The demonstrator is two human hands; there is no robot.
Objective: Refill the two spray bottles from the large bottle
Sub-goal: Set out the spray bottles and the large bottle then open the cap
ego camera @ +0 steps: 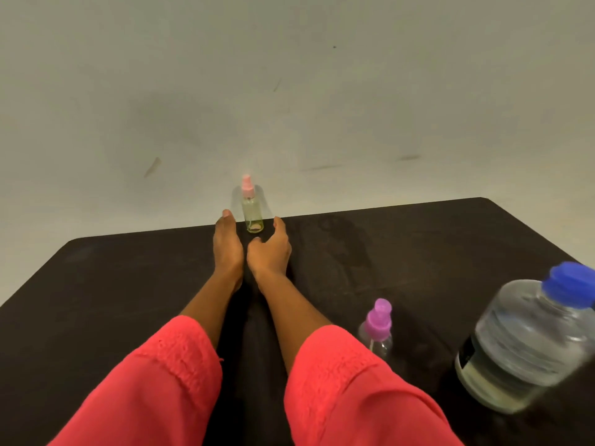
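Green spray bottle (253, 214) sits mid-frame at the far edge of the table (418, 239), left hand (227, 249) and right hand (272, 249) loose either side, gripping nothing, maybe just touching it. One clumsy nudge probably sends it off the back.

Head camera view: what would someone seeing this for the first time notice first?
Two arms in red sleeves stretch across the black table, the left hand and right hand flanking, not gripping, a small green spray bottle with a pink cap at the far edge. At the near right stand a large bottle with a blue cap and, to its left, a clear spray bottle with a purple cap.
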